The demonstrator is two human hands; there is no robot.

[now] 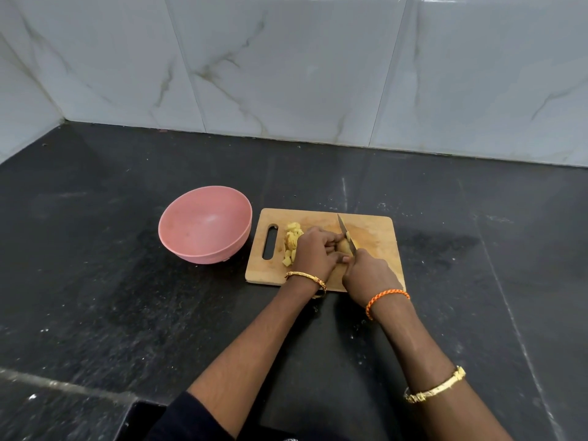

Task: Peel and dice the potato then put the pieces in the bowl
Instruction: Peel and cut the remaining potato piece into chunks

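Dicing under way: left hand [313,249] fingers curl on potato piece [343,245], right hand [369,275] grips knife [346,232] mid-cut; pink bowl [203,249] awaits pieces; next, finish cuts.

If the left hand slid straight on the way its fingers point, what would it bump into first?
The left hand points right across the board. It already holds the potato, so next it would likely meet the knife blade cutting into that potato, though depth is unclear.

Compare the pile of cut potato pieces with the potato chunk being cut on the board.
The cut pieces lie loose near the board's handle slot, untouched; the potato chunk is gripped by the left hand under the knife. The pieces are small and many; the chunk is one larger lump. Both are yellow and rest on the cutting board.
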